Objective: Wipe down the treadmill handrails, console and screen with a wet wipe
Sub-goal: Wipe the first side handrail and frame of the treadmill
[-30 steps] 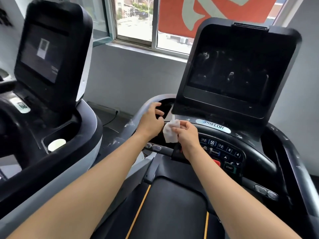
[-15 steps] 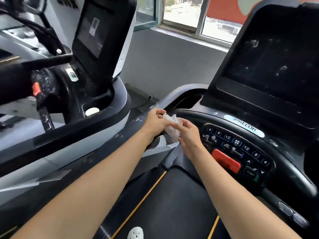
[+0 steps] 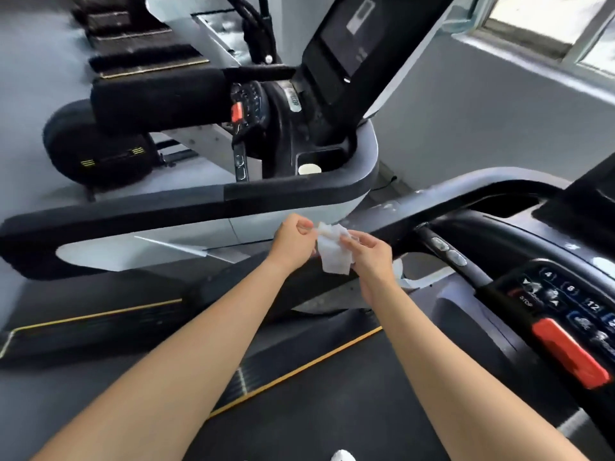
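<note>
Held a crumpled white wet wipe (image 3: 334, 259) in both grips, up in front of the treadmill's left handrail (image 3: 466, 191); could not tell whether touching it. Nipped the wipe's upper left corner with the curled left grip (image 3: 293, 241), thumb against fingertips. Pinched its right edge with the right grip (image 3: 369, 257), fingers partly bent. Saw the console keypad (image 3: 572, 301) and red stop bar (image 3: 572, 354) well off to the right. Noted a neighbouring treadmill (image 3: 299, 194) beyond, with a white cup (image 3: 309, 169) in its holder.
</note>
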